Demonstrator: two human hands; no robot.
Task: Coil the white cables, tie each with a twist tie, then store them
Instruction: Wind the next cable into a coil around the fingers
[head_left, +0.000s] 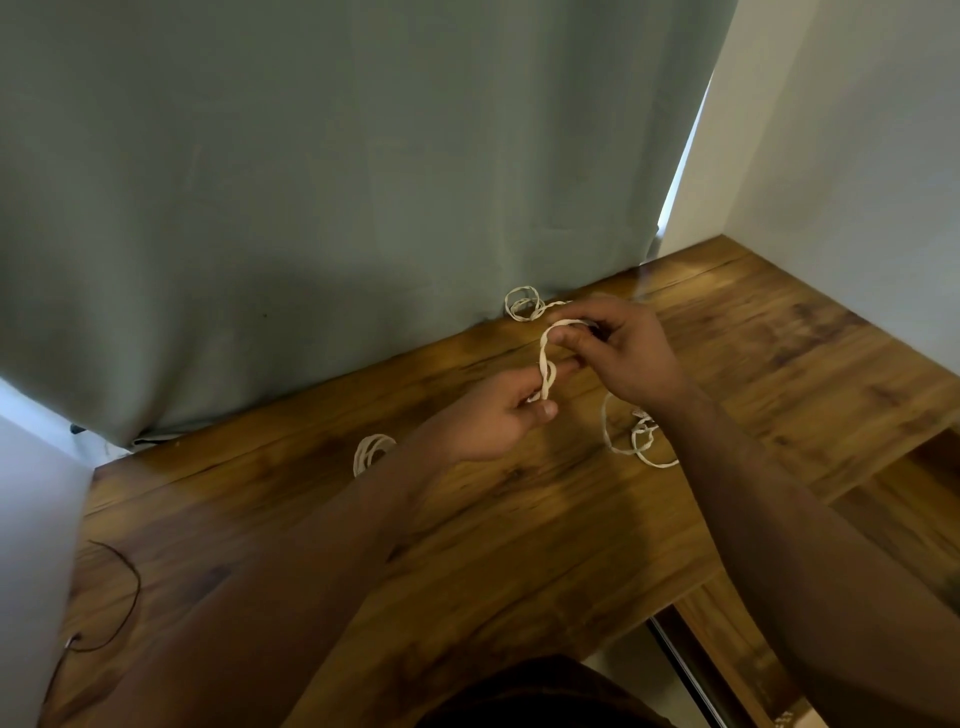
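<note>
A white cable (545, 361) is stretched as a narrow twisted loop between both hands above the wooden desk (519, 519). My left hand (498, 415) pinches its lower end between thumb and fingers. My right hand (618, 348) grips its upper end. A coiled white cable (370, 451) lies on the desk left of my left forearm. Another white coil (523, 302) rests at the back by the curtain. A loose white cable (636, 436) sprawls under my right wrist. No twist tie is visible.
A grey-green curtain (337, 182) hangs along the back of the desk. White walls close in at left and right. A thin dark wire (122, 592) loops on the desk's near left. A lower wooden shelf (893, 499) sits at the right.
</note>
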